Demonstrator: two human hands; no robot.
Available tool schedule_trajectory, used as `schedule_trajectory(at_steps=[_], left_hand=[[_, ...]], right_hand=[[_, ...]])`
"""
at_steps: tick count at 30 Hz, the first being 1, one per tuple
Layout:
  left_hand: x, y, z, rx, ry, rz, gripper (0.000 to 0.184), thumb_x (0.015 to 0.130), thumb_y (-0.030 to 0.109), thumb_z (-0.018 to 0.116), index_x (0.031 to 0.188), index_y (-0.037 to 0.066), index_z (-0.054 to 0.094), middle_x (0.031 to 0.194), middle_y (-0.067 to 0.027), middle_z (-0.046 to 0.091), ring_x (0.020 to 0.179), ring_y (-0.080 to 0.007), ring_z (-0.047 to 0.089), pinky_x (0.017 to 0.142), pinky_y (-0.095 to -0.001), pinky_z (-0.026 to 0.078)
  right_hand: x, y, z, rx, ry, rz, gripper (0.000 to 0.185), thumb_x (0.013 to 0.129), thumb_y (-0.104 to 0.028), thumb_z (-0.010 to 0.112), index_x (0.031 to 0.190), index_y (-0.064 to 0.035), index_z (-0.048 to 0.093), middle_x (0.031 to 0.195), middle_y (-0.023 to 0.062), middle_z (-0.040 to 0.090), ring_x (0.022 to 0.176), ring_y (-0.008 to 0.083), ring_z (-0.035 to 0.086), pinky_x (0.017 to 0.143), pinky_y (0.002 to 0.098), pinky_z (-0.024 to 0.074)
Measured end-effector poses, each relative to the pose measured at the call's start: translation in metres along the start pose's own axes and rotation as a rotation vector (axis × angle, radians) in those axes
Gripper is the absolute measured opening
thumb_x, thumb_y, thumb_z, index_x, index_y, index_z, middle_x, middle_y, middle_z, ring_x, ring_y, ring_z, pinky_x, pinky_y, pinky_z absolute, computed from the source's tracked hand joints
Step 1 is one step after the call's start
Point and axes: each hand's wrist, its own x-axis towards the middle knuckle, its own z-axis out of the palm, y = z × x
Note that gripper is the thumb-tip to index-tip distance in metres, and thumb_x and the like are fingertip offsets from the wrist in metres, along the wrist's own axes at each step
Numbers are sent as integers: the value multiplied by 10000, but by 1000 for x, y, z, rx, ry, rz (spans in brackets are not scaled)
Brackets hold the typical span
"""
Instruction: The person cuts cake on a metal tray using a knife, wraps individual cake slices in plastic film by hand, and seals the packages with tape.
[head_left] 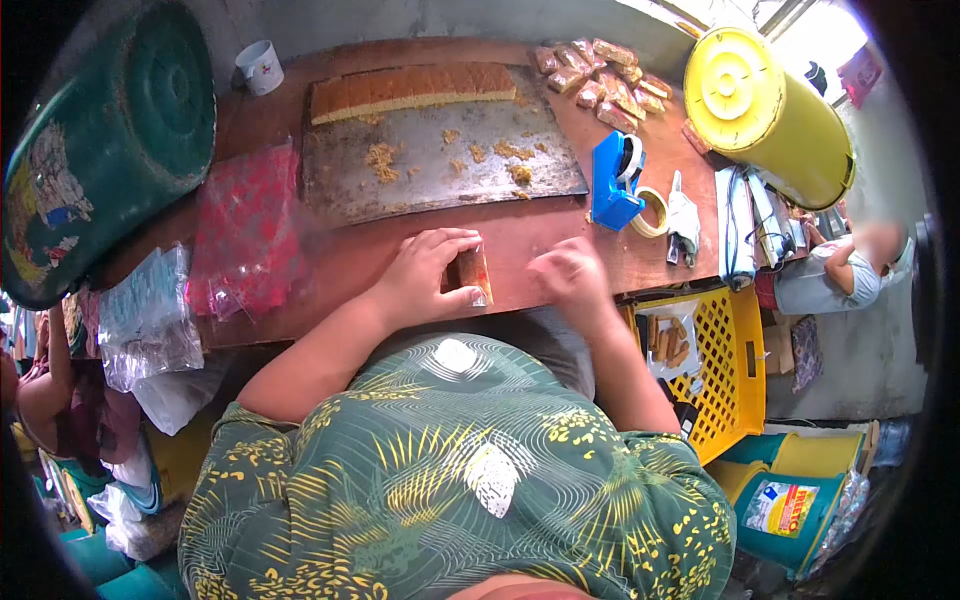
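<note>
My left hand [425, 272] rests on the table's near edge, with its thumb and fingers closed around a small packet of cake [481, 277] in clear, printed wrap. To the right of it and apart from the packet, my right hand [573, 270] is raised with curled fingers, slightly blurred. Whatever those fingers may hold is too small to make out. Beyond both hands lies a metal tray [450, 190] strewn with crumbs, a long strip of sliced sponge cake [415, 92] along its back. A blue tape dispenser [615, 185] stands beyond my right hand.
Wrapped cake packets [605, 80] are heaped at the back right. A tape roll [650, 212] sits beside the dispenser. Plastic bags [245, 230], a mug [261, 68] and a green bin [110, 140] are leftward. Rightward are a yellow bucket [800, 130], a yellow crate [735, 370] and another person [840, 275].
</note>
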Motion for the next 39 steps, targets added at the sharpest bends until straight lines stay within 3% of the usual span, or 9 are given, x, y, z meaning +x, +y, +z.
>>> schedule_trajectory(at_steps=[2, 5, 12, 18, 23, 28, 32, 35, 39], left_hand=[[0, -1, 1, -9, 13, -2, 689, 838, 374, 783, 1434, 85, 592, 1460, -143, 587, 1372, -332, 524, 1173, -463, 375], [-1, -4, 4, -33, 37, 5, 652, 826, 281, 772, 1425, 87, 602, 1446, -141, 597, 1358, -325, 540, 1161, -456, 391], [1, -14, 8, -81, 39, 37, 594, 796, 157, 735, 1378, 117, 623, 1416, -99, 605, 1361, -302, 523, 1156, -471, 381], [1, 3, 5, 51, 156, 74, 491, 741, 155, 816, 1202, 111, 652, 1333, -106, 642, 1271, -343, 580, 1098, -487, 435], [7, -1, 10, -3, 138, 57, 465, 718, 190, 876, 1121, 109, 660, 1257, -94, 673, 1207, -338, 622, 1067, -481, 458], [4, 2, 4, -151, 126, 35, 447, 730, 113, 910, 1112, 94, 679, 1190, -97, 664, 1085, -293, 683, 910, -409, 590], [-3, 6, 4, -393, 143, -9, 427, 746, 60, 911, 1111, 93, 692, 1159, -92, 633, 1014, -253, 690, 837, -352, 621], [-1, -1, 9, -319, 182, 78, 419, 748, 65, 915, 1106, 95, 700, 1155, -88, 621, 1012, -243, 684, 842, -351, 611], [-2, -2, 12, -233, 215, 193, 428, 738, 93, 922, 1105, 102, 703, 1149, -87, 630, 1014, -248, 679, 863, -365, 592]], right_hand=[[-15, -38, 25, 166, -178, -260, 121, 816, -99, 869, 921, -84, 811, 1011, 85, 645, 983, 246, 650, 841, 359, 558], [-8, -39, 45, 255, -236, -253, 255, 817, -157, 884, 1021, -51, 774, 1011, 114, 664, 878, 245, 671, 774, 354, 571], [31, -50, 46, 266, -141, 113, 470, 839, -136, 858, 1234, -56, 617, 953, 78, 637, 786, 166, 648, 708, 315, 561], [63, 31, -43, 59, 816, -86, 340, 945, -214, 783, 1229, -63, 671, 963, 59, 659, 710, 149, 634, 596, 296, 525], [98, 118, -99, 575, 184, 673, 369, 1049, -364, 660, 1130, -9, 721, 915, 50, 721, 735, 134, 636, 679, 282, 511], [73, 49, -74, -307, 620, -10, 304, 953, -356, 745, 860, -71, 797, 861, 130, 671, 908, 327, 642, 855, 438, 501], [36, 105, -58, -533, 639, 31, 316, 942, -329, 756, 811, -42, 765, 939, 156, 667, 905, 352, 634, 841, 467, 489], [24, 134, -58, -193, 579, 232, 251, 961, -268, 740, 881, -34, 781, 895, 128, 663, 895, 281, 636, 862, 418, 494], [36, 39, -42, 208, 52, 140, 229, 979, -219, 712, 919, -8, 781, 910, 120, 656, 894, 238, 640, 831, 378, 504]])
